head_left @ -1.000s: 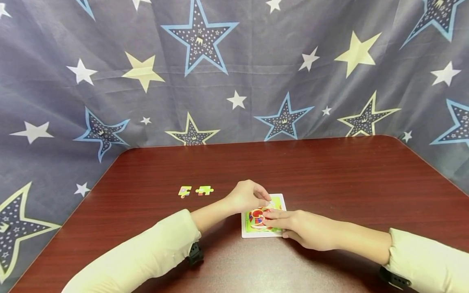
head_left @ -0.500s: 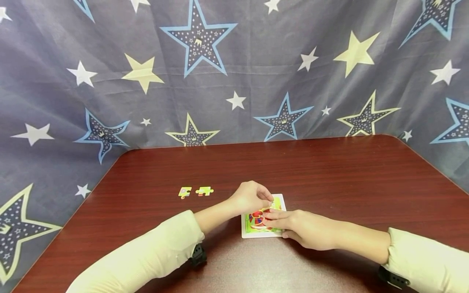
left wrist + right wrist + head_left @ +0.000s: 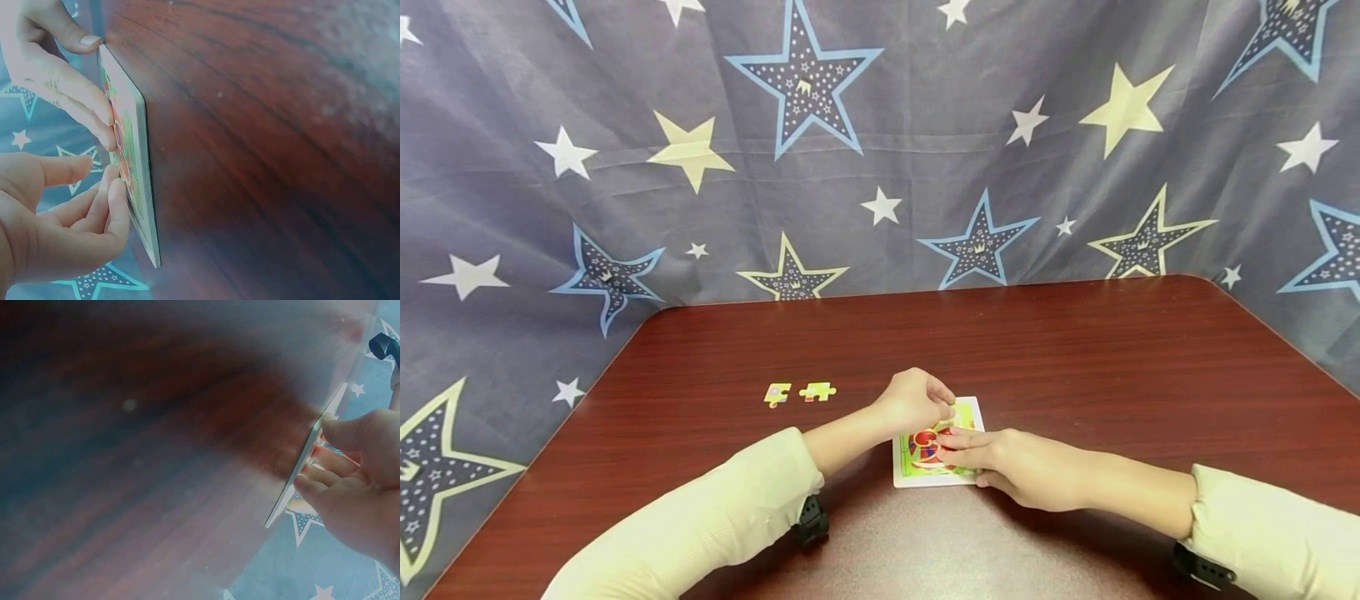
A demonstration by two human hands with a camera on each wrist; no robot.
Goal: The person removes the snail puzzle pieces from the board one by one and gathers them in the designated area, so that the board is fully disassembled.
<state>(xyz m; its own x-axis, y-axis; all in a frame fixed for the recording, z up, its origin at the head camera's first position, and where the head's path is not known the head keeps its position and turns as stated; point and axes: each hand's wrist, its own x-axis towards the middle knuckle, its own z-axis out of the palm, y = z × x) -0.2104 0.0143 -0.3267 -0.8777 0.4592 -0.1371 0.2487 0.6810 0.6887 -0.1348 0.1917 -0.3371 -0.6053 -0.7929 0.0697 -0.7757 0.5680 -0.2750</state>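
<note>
A small jigsaw puzzle board [image 3: 898, 481] with a white border and a red and green picture lies on the table. My left hand [image 3: 910, 402] is over its upper part, fingers bent down onto the picture. In the left wrist view, the left thumb [image 3: 74, 169] stands apart from those fingertips, and no piece shows between them. Extended fingers of my right hand [image 3: 1037, 469] rest on the picture's middle, with the thumb at the board's right edge. The hands hide part of the picture. Two loose puzzle pieces, one [image 3: 777, 393] and another [image 3: 817, 392], lie left of the board.
The dark red wooden table [image 3: 1075, 350] reaches back to a grey curtain [image 3: 910, 117] printed with stars. Black straps circle both forearms, below the pale sleeves.
My left hand has shifted only slightly, its fingertips moving a little over the board's upper part. The right hand, the board and the loose pieces stay in place.
</note>
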